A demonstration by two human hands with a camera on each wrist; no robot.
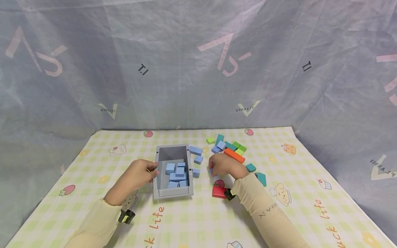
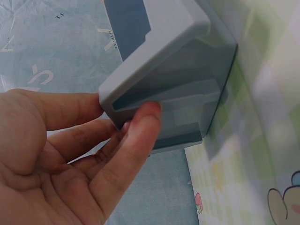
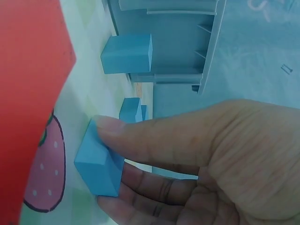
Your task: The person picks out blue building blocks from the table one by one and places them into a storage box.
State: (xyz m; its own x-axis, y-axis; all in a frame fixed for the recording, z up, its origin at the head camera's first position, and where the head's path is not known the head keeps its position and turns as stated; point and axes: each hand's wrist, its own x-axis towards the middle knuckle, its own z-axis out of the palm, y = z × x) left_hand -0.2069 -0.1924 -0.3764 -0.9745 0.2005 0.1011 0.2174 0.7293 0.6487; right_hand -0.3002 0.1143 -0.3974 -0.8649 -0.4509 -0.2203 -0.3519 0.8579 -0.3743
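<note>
A grey plastic box (image 1: 175, 192) with several light blue blocks (image 1: 177, 177) in it stands left of the middle of the table. My left hand (image 1: 138, 174) holds the box's left rim, fingers and thumb at its edge; the left wrist view shows the thumb (image 2: 145, 131) over the outer side wall. To the right of the box, my right hand (image 1: 225, 164) pinches a small blue block (image 3: 96, 164) between thumb and fingers, low over the tablecloth. Most of that block is covered by the hand in the head view.
Three blue blocks lie along the box's right side, one of them the block (image 1: 198, 159) in the middle. Beyond the right hand are an orange bar (image 1: 234, 155) and several green, teal and blue blocks. A red block (image 1: 219, 192) lies under the right wrist.
</note>
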